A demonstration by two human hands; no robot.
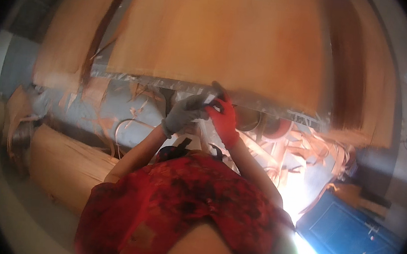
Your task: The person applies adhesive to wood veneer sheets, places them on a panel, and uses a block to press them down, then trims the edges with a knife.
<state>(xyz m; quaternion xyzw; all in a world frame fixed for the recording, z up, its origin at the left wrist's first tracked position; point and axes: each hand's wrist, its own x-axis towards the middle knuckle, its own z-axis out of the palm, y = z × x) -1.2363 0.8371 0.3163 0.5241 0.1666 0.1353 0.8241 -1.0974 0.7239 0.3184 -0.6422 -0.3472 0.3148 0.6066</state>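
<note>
My left hand (188,113) wears a grey glove and my right hand (220,119) a red one. They are close together at the middle, just below the front edge of a wide, thin wooden sheet (222,35). The fingers of both are curled around a small dark and pale item (210,99) that I cannot make out. A metal edge strip (274,105) runs along under the sheet.
Further wooden sheets (68,30) lie at left and right (374,84). Below are a grey roller (63,108), tangled wood offcuts (304,146) and a stack of sheets (65,162). A blue panel (347,236) is at lower right.
</note>
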